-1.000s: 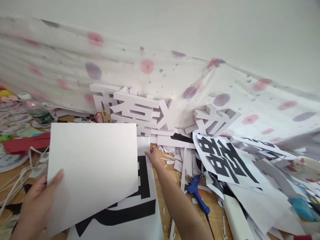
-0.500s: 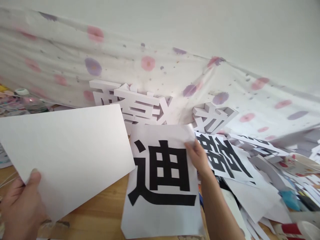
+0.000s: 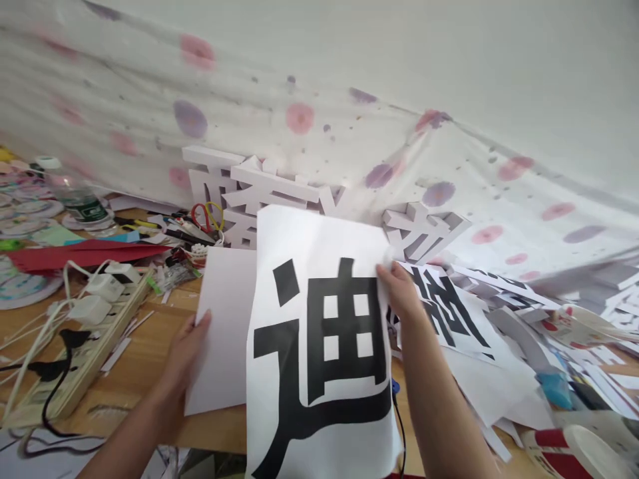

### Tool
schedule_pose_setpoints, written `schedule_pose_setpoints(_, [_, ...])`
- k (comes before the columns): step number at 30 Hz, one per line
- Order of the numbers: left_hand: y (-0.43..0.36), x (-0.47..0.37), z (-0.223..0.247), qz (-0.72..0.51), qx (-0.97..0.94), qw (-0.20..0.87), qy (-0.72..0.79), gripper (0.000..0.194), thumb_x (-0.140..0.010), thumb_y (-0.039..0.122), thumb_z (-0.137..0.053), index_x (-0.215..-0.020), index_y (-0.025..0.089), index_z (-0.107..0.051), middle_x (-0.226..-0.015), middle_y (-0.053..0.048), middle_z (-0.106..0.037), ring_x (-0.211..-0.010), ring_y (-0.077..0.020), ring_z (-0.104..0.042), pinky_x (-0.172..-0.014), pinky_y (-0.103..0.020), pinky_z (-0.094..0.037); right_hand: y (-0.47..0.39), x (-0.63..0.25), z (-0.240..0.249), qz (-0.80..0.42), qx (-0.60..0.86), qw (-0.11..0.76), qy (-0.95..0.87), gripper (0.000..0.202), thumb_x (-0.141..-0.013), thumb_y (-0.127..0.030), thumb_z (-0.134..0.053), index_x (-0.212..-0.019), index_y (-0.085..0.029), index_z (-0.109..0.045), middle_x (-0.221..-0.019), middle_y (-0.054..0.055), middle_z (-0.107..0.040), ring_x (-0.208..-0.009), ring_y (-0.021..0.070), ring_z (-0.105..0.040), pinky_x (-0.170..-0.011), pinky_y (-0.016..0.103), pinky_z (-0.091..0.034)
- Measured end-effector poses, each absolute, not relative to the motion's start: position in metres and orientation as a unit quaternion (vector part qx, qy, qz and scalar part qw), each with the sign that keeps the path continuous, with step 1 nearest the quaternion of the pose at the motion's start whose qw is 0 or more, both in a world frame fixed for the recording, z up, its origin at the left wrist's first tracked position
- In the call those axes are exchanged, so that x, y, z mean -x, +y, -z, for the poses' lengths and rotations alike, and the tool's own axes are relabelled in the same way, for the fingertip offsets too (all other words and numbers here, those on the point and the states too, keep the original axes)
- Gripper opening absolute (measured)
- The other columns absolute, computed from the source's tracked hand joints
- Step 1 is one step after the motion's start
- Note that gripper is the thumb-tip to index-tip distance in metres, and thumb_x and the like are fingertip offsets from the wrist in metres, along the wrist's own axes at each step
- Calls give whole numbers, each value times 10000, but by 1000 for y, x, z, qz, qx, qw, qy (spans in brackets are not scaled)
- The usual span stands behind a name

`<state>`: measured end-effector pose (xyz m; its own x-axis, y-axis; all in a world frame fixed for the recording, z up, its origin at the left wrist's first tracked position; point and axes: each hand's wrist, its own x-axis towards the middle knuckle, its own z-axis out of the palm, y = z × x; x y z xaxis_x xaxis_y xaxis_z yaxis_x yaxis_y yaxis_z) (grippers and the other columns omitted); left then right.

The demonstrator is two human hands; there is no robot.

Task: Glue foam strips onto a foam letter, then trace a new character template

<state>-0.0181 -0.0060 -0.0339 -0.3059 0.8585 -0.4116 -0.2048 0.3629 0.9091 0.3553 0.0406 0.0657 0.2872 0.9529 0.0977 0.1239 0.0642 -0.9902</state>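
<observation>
My right hand (image 3: 399, 289) pinches the upper right edge of a white paper sheet (image 3: 284, 229) printed with a large black Chinese character. The sheet bends a little and is held up in front of me. On the left, my left hand (image 3: 187, 349) is closed on the left edge of a blank white board (image 3: 224, 319). The printed sheet overlaps the board's right part and hides it. Under my right arm and beyond it lies another printed sheet (image 3: 449, 313).
White three-dimensional letters (image 3: 269, 186) lean against the flower-patterned cover (image 3: 299, 118). Left are a power strip (image 3: 94, 352) with cables, red paper (image 3: 84, 255), scissors (image 3: 207, 216) and a bottle (image 3: 82, 203). A paper cup (image 3: 569, 452) and paper scraps lie at right.
My left hand has moved right with the blank board, which now stands partly behind the printed sheet. The printed sheet has come up and bent. The power strip and red paper are now uncovered.
</observation>
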Motion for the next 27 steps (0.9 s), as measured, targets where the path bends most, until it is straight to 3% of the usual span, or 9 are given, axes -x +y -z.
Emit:
schedule_pose_setpoints(5, [6,9,53,-501,-189,594,600,143,-805,258,-543,-909,183,-607,-856,-54,-699,-725,-175,-663,-617,-247,-523,80,-309,3,-274,693,445,-496,318,-726,-383,-473,-937,-168,-576,-878,53,-661,-849,215,-586,-713,308,-464])
schedule_pose_setpoints(9, [10,18,58,-464,-182,632,593,256,-763,366,-603,-904,155,-634,-795,-48,-704,-724,-201,-664,-591,-242,-521,100,-283,33,-265,725,399,-495,310,-737,-361,-437,-936,-165,-571,-886,66,-646,-880,232,-566,-750,322,-440])
schedule_pose_setpoints(14, [13,22,55,-418,-159,714,538,411,-753,484,-564,-919,115,-636,-758,-112,-700,-679,-277,-666,-616,-377,-542,110,-273,47,-283,745,347,-494,269,-706,-313,-494,-916,-163,-571,-938,79,-628,-923,251,-547,-832,359,-397])
schedule_pose_setpoints(19, [18,29,65,-406,-243,699,536,253,-705,197,-670,-944,160,-592,-809,-85,-705,-676,-223,-671,-609,-318,-545,103,-277,49,-309,746,345,-478,358,-723,-350,-517,-1022,-154,-535,-1035,111,-605,-971,253,-544,-860,376,-394])
schedule_pose_setpoints(27, [14,35,65,-430,-243,678,544,243,-750,217,-632,-983,203,-565,-837,-51,-704,-710,-210,-673,-615,-302,-540,89,-275,44,-417,696,374,-450,492,-692,-293,-593,-1152,-185,-455,-1024,92,-627,-857,199,-615,-733,319,-494])
